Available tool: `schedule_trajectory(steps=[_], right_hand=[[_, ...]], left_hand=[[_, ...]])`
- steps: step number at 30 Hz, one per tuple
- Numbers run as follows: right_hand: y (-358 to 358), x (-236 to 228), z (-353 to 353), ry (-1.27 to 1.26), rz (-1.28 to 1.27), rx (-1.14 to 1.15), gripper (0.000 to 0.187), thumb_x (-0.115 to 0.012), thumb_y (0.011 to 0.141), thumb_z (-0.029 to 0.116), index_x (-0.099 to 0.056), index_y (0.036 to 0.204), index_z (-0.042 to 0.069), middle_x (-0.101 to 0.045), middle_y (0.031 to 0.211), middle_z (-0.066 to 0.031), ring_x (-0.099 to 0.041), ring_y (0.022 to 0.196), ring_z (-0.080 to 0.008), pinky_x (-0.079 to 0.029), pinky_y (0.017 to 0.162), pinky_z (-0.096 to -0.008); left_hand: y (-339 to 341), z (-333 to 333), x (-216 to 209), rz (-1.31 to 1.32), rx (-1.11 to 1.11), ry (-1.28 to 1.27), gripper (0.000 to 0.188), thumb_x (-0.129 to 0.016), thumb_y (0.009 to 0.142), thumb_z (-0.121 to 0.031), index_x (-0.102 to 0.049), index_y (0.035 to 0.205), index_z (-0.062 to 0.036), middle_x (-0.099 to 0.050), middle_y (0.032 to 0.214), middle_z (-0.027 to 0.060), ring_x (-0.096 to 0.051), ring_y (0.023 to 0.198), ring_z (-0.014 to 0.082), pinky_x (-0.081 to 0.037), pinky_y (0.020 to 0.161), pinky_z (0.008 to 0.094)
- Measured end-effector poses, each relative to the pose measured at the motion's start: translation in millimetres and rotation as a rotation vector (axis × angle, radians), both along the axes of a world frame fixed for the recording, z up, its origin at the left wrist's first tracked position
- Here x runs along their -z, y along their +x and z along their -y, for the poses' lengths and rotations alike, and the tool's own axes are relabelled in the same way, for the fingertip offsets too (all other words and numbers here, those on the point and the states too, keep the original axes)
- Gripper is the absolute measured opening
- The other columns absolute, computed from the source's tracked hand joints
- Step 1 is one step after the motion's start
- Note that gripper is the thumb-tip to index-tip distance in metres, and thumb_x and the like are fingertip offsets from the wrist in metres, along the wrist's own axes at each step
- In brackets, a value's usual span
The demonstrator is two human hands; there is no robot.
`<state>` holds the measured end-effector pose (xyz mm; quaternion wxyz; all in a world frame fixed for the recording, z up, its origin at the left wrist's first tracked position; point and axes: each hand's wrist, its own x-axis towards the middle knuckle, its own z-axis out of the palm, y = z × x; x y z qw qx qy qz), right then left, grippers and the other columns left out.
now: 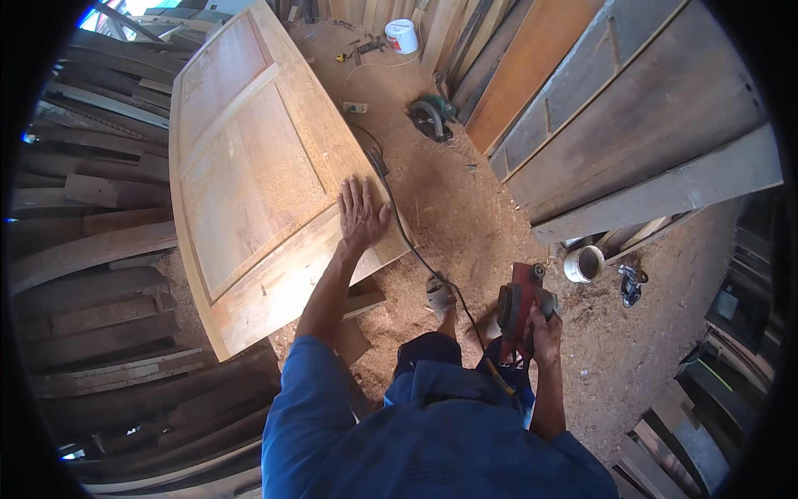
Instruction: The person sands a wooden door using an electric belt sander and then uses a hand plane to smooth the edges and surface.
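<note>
My left hand [362, 214] lies flat on the edge board of a panelled wooden door [249, 179], fingers stretched out and nothing in them. The door rests raised off the ground on my left, with wood dust over its panels. In my right hand [545, 337] I hold a red and black electric hand planer [522, 312] by its handle, low beside my right leg and apart from the door. A dark power cord [407, 229] runs from near the planer up across the door's right edge. The planer's underside is hidden.
Sawdust covers the floor. A circular saw [431, 118], a white bucket [401, 37] and hand tools [366, 50] lie ahead. Wooden boards [648, 108] lean at the right, near an open pail [584, 264] and another small tool [632, 284]. Stacked planks [100, 249] fill the left.
</note>
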<state>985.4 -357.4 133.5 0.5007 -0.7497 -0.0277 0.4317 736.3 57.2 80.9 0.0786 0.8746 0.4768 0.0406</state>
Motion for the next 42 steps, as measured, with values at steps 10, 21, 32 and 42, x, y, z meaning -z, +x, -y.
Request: schedule_trajectory(steps=[10, 21, 32, 42], right_hand=[[59.2, 59.9, -96.0, -0.067, -0.085, -0.215, 0.018, -0.065, 0.098, 0.015, -0.061, 0.082, 0.007, -0.057, 0.063, 0.0011, -0.052, 0.047, -0.0077, -0.041, 0.041, -0.0264], [85.7, 214.6, -118.7, -0.077, -0.381, -0.081, 0.029, -0.071, 0.096, 0.018, -0.06, 0.118, 0.003, -0.054, 0.076, 0.0016, -0.05, 0.056, -0.0068, -0.044, 0.05, -0.0256], [83.6, 351.2, -80.6, -0.312, -0.402, -0.294, 0.027, -0.07, 0.1, 0.022, -0.062, 0.115, 0.002, -0.054, 0.075, 0.0004, -0.051, 0.059, -0.0088, -0.049, 0.052, -0.0275], [66.7, 394.4, -71.8, -0.215, -0.363, -0.027, 0.018, -0.069, 0.097, 0.015, -0.062, 0.103, -0.001, -0.058, 0.069, -0.002, -0.051, 0.051, -0.0091, -0.041, 0.045, -0.0276]], left_hand=[[80.4, -22.1, -6.0, 0.006, 0.289, -0.117, 0.076, -0.059, 0.095, -0.047, -0.034, 0.161, -0.019, -0.017, 0.164, 0.0372, -0.01, 0.154, 0.0544, -0.008, 0.125, 0.0631], [47.2, -72.7, 4.6, -0.124, 0.105, 0.071, 0.06, -0.059, 0.091, -0.034, -0.051, 0.148, -0.0167, -0.015, 0.165, 0.0366, -0.011, 0.155, 0.0516, -0.01, 0.124, 0.0628], [56.1, -73.3, -9.6, -0.149, 0.174, -0.119, 0.054, -0.04, 0.105, -0.037, -0.05, 0.146, -0.0031, -0.051, 0.147, 0.0142, -0.026, 0.15, 0.0354, -0.014, 0.125, 0.0506], [42.2, -73.5, -8.1, -0.22, 0.309, -0.12, 0.054, -0.033, 0.111, -0.041, -0.044, 0.152, -0.0067, -0.044, 0.151, 0.0117, -0.029, 0.148, 0.0335, -0.024, 0.123, 0.0482]])
